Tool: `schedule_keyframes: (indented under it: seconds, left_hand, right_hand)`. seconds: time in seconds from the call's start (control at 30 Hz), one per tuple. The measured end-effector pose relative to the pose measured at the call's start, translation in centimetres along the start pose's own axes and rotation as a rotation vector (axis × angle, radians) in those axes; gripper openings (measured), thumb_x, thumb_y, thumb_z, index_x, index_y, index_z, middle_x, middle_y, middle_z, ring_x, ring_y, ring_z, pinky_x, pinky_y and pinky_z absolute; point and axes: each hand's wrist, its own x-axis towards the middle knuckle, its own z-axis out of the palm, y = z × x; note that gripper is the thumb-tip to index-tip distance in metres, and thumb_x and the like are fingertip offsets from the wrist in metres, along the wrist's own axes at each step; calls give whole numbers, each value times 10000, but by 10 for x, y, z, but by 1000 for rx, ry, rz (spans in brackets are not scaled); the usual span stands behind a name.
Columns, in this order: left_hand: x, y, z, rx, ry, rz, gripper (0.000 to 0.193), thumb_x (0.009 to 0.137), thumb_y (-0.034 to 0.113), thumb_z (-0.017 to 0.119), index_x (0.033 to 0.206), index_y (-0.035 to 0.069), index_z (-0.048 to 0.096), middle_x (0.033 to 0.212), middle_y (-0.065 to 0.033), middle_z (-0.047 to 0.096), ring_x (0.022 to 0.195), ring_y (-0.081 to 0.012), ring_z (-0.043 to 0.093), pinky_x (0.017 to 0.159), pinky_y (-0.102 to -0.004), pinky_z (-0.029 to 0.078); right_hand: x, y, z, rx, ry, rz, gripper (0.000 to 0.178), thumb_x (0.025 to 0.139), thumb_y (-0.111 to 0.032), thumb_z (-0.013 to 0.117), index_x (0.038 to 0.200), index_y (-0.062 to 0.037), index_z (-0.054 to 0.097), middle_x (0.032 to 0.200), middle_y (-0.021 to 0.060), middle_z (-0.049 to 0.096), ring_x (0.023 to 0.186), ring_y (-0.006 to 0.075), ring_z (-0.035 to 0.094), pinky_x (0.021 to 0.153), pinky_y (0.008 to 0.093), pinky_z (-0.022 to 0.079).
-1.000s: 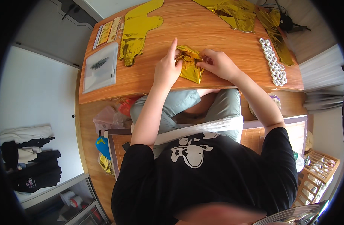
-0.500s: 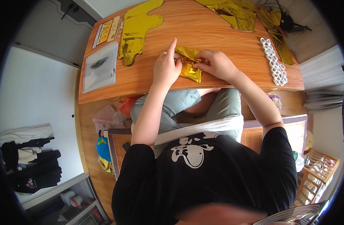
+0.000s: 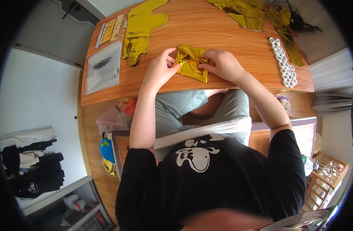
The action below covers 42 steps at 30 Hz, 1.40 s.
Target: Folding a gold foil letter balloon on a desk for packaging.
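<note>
Between my hands, close to the near edge of the table, is a folded gold foil balloon (image 3: 195, 71), flat and creased. My left hand (image 3: 161, 68) pinches its left side between thumb and fingers. With thumb and fingertips, my right hand (image 3: 222, 66) grips the upper right part, where the foil is bunched. Beyond my left hand lies another flat gold foil balloon (image 3: 140, 29), spread out with a rounded, lobed outline.
More gold foil (image 3: 245, 15) lies at the far right of the wooden table (image 3: 176, 29). White rings (image 3: 282, 61) line the right side. At the left are a clear plastic sleeve (image 3: 103, 68) with dark thin pieces and a printed card (image 3: 109, 31).
My left hand has moved left and its raised index finger has curled down. The foil between my hands is now spread wider. My right hand stays about where it was.
</note>
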Motion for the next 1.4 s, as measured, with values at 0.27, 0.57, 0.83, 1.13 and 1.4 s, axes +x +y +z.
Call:
schedule_keyframes:
  seconds: [0.27, 0.57, 0.83, 1.13, 1.4]
  left_hand:
    - [3, -5, 7, -51, 66, -39, 484, 851, 72, 776, 1308, 45, 620, 933, -75, 733, 819, -138, 689, 752, -284, 551]
    - [-4, -8, 12, -5, 136, -19, 351, 842, 129, 820, 1144, 6, 693, 857, -82, 752, 743, -126, 702, 693, -275, 552]
    - [-6, -8, 6, -18, 73, -111, 381, 864, 190, 825, 1172, -5, 717, 948, -113, 783, 772, -124, 712, 713, -277, 561]
    - [-5, -12, 8, -93, 87, -8, 345, 903, 124, 742, 1231, 26, 699, 1046, -112, 784, 775, -129, 721, 723, -272, 562]
    - [-5, -4, 11, 72, 147, 139, 409, 846, 87, 724, 1244, 181, 713, 1143, -71, 771, 593, -136, 652, 616, -301, 525]
  right_hand:
    - [2, -2, 1, -9, 12, 10, 328, 931, -365, 725, 1087, -77, 728, 909, 139, 724, 830, 327, 701, 748, 423, 559]
    - [5, 3, 2, 96, 17, 88, 319, 975, -327, 678, 1140, -55, 694, 890, 164, 740, 808, 345, 717, 727, 425, 566]
    - [3, 2, 4, 128, 32, 78, 313, 1000, -304, 649, 1194, -59, 665, 911, 177, 747, 834, 352, 726, 739, 430, 572]
    - [6, 0, 1, 163, 42, 156, 284, 1021, -248, 628, 1171, -6, 635, 902, 202, 717, 810, 357, 700, 732, 403, 543]
    - [22, 6, 0, 256, 79, 352, 311, 1047, -295, 569, 1018, 13, 606, 865, 230, 668, 797, 396, 641, 741, 446, 500]
